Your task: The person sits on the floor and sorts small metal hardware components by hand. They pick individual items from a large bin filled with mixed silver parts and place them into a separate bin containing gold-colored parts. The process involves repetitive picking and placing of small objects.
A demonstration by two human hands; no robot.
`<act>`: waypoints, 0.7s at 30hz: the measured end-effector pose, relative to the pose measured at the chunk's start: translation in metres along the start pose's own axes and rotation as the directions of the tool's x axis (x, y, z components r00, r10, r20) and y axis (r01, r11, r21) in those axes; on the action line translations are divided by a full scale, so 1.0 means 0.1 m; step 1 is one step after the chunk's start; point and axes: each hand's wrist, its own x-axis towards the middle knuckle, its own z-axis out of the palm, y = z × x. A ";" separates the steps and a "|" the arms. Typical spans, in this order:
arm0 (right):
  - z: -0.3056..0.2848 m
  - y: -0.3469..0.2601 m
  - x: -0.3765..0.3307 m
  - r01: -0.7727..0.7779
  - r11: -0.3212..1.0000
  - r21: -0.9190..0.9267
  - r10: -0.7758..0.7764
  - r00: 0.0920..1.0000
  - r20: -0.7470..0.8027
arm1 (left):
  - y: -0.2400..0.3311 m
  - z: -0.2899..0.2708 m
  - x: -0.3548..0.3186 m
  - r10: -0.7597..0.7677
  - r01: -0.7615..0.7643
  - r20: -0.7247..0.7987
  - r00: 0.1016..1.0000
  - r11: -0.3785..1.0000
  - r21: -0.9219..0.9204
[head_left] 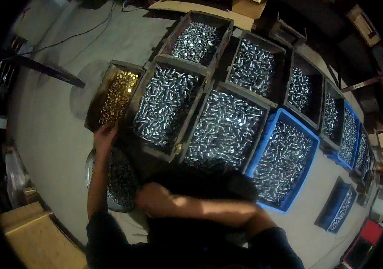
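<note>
My left hand reaches forward to the near end of a narrow dark crate holding small gold-coloured metal pieces. Its fingers are bent together at the crate's near rim; what they hold, if anything, is too small to make out. My right forearm lies across in front of my body. My right hand is closed beside a round metal basin of dark small hardware, and its contents are hidden. Just right of the gold pieces stands a crate of silver bolts.
More dark crates of silver hardware stand in rows ahead and to the right. A blue bin of bolts is at my right, with a smaller blue tray beyond it. Cardboard lies at lower left. A cable crosses the floor.
</note>
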 end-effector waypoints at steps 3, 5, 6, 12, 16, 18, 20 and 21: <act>-0.08 0.02 0.01 0.011 1.000 -0.003 -0.011 0.998 0.066 | -0.76 -0.51 -0.57 -0.121 0.140 -0.074 0.990 0.918 0.372; -0.09 -0.03 0.01 0.045 0.999 -0.016 -0.044 0.998 0.051 | -1.15 -0.78 -1.06 -0.065 0.107 -0.090 0.994 0.774 0.624; -0.05 -0.05 0.01 0.090 0.995 -0.032 -0.090 0.996 -0.007 | -1.62 -0.99 -1.21 0.025 0.044 -0.079 0.997 0.653 0.756; 0.01 -0.06 0.05 0.038 0.997 -0.072 -0.030 0.994 0.102 | -1.54 -0.93 -0.90 0.157 -0.177 0.104 0.982 0.582 0.793; 0.02 -0.06 0.04 0.078 0.994 -0.075 -0.071 0.993 0.091 | 0.06 0.35 0.17 0.498 -0.493 0.123 0.858 0.735 0.465; -0.08 -0.17 0.09 0.016 0.996 -0.092 0.008 0.967 0.254 | 0.16 0.95 0.75 0.462 -0.514 0.317 0.828 0.852 0.099; -0.09 -0.11 0.08 -0.054 0.989 -0.140 0.088 0.965 0.248 | 0.76 1.69 0.92 0.277 -0.457 0.404 0.872 0.757 0.467; 0.02 -0.14 0.07 -0.036 0.984 -0.173 0.067 0.982 0.178 | 0.80 1.90 1.07 0.220 -0.413 0.367 0.904 0.674 0.613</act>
